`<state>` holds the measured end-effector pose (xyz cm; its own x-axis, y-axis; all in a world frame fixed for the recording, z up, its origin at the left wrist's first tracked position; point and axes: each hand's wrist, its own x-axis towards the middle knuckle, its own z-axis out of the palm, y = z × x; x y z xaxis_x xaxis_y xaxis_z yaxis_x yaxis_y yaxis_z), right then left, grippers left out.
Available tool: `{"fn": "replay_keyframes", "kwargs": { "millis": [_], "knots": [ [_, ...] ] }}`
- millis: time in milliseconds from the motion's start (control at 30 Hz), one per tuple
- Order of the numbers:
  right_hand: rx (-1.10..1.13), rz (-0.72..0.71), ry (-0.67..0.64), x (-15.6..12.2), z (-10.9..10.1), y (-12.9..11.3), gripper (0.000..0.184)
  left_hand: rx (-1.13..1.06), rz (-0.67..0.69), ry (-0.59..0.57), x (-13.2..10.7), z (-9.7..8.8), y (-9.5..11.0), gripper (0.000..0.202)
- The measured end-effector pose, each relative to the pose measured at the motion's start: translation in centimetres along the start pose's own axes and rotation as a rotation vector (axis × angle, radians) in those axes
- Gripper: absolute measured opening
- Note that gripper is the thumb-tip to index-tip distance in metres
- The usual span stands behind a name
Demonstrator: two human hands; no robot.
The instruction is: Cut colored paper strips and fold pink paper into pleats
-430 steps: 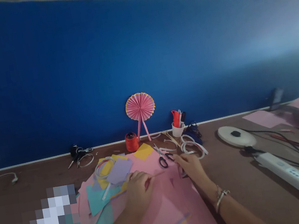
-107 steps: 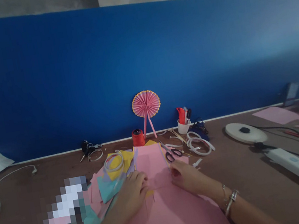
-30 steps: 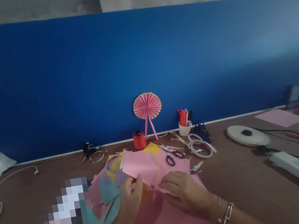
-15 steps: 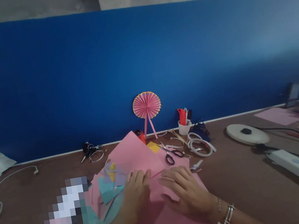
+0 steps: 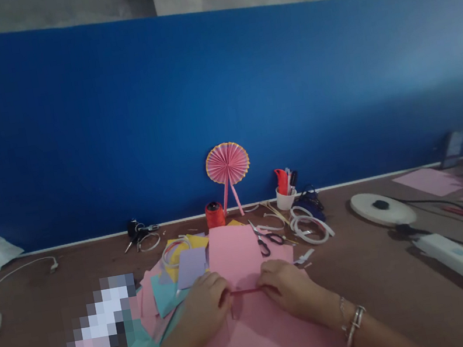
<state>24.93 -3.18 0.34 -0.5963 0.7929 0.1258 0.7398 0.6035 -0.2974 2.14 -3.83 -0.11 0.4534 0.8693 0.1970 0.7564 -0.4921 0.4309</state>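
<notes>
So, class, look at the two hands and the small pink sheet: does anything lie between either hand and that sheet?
Nothing visible does. The left hand and right hand both grip the pink sheet at its near edge. The scissors lie off its right side, a lilac card off its left, both clear of the fingers.

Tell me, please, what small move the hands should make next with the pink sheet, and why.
Probably press the narrow fold flat, running outward along it from the middle. The left hand and right hand pinch the near edge of the pink sheet. The fold between them looks slightly raised, while the rest of the sheet lies flat.
</notes>
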Motion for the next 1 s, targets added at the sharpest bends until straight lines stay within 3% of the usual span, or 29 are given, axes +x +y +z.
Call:
{"fn": "replay_keyframes", "kwargs": {
  "millis": [200, 333, 467, 633, 1000],
  "knots": [
    [0.193, 0.046, 0.022, -0.5, -0.6, 0.3, 0.029, -0.094, -0.015, -0.075, 0.2, -1.3, -0.3, 0.023],
    [0.318, 0.151, 0.034, -0.3, -0.4, 0.8, 0.021, -0.152, -0.083, -0.125, 0.4, -1.4, -0.8, 0.023],
    [0.363, 0.214, 0.037, 0.0, -0.2, 1.4, 0.013, -0.277, -0.200, -0.120, 0.8, -0.9, -2.1, 0.021],
    [0.422, 0.193, 0.056, 0.1, -0.2, 1.6, 0.016, -0.371, -0.220, -0.090, 0.8, -0.2, -3.2, 0.021],
    [0.497, 0.275, 0.057, 0.1, -0.4, 0.9, 0.017, -0.361, -0.244, -0.087, 0.9, -0.3, -2.6, 0.023]
  ]
}}
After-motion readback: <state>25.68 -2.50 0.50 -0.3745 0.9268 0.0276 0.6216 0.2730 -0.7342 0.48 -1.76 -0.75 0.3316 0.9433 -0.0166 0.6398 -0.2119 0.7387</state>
